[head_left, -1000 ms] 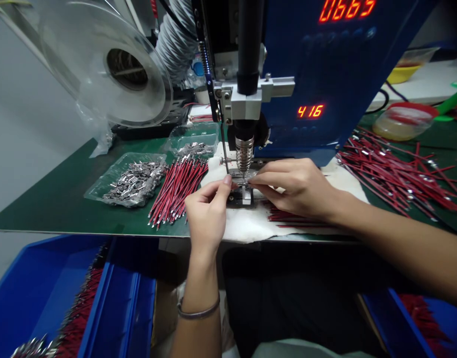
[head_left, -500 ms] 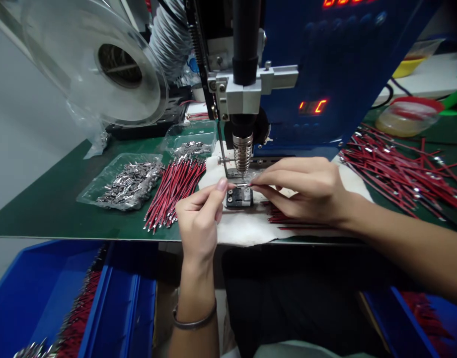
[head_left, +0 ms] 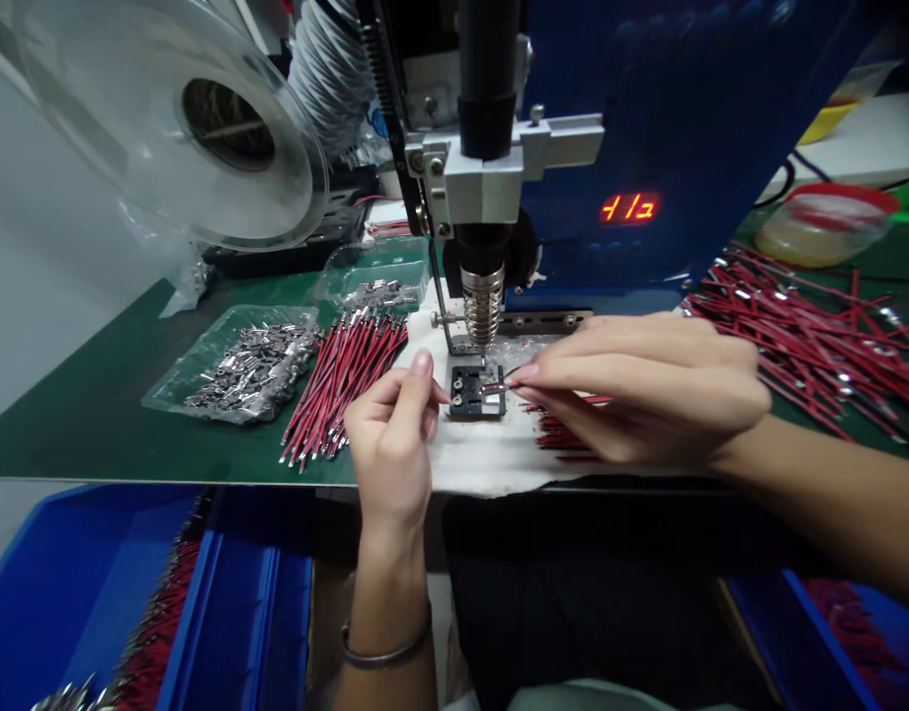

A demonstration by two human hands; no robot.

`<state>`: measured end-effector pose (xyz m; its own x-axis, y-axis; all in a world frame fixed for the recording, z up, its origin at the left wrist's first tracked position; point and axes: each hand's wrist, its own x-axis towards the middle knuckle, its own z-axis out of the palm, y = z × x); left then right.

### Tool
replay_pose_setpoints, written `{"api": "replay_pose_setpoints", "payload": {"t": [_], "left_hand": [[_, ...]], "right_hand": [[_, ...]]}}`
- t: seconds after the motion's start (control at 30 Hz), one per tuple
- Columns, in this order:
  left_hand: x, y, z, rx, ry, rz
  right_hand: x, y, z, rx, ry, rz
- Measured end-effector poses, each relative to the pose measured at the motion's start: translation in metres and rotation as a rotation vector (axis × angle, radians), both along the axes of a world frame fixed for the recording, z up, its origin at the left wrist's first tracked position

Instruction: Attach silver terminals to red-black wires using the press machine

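My right hand (head_left: 639, 390) pinches a thin dark wire with a shiny metal end (head_left: 493, 388), held over a small black fixture block (head_left: 465, 393). Just above that block is the pointed tip of a soldering iron (head_left: 482, 306) with a metal coil around it, mounted on the machine. My left hand (head_left: 395, 425) is closed, thumb against fingers, at the block's left side; whatever it may hold is too small to make out. Red-and-black wires (head_left: 343, 380) lie bundled left of it. More wires (head_left: 565, 434) lie partly hidden under my right hand.
A clear tray (head_left: 239, 365) of metal connectors sits at left, a smaller tray (head_left: 380, 286) behind it. A blue machine housing (head_left: 610, 118) stands at the back. Loose red wires (head_left: 802, 336) spread at right. Blue bins (head_left: 61, 553) are below the table edge, and a clear reel (head_left: 150, 118) hangs upper left.
My right hand has moved right and slightly toward me, with the wire's metal end coming away from under the iron tip. My left fingers have drawn back slightly to the left.
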<state>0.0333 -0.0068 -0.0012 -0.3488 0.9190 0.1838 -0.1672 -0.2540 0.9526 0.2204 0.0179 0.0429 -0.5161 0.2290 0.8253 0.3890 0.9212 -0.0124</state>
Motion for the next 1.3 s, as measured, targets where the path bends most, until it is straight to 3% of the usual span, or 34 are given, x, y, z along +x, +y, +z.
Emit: {"api": "replay_pose_setpoints", "payload": {"t": [0.87, 1.13, 1.3], "left_hand": [[0.001, 0.001, -0.001, -0.003, 0.071, 0.021], [0.002, 0.002, 0.0, 0.0, 0.05, 0.015], [0.007, -0.008, 0.0, 0.097, 0.066, 0.127]], "right_hand": [[0.0, 0.002, -0.001, 0.011, 0.001, 0.011], [0.002, 0.006, -0.002, -0.019, 0.103, 0.011], [0.003, 0.007, -0.001, 0.037, 0.13, 0.011]]}}
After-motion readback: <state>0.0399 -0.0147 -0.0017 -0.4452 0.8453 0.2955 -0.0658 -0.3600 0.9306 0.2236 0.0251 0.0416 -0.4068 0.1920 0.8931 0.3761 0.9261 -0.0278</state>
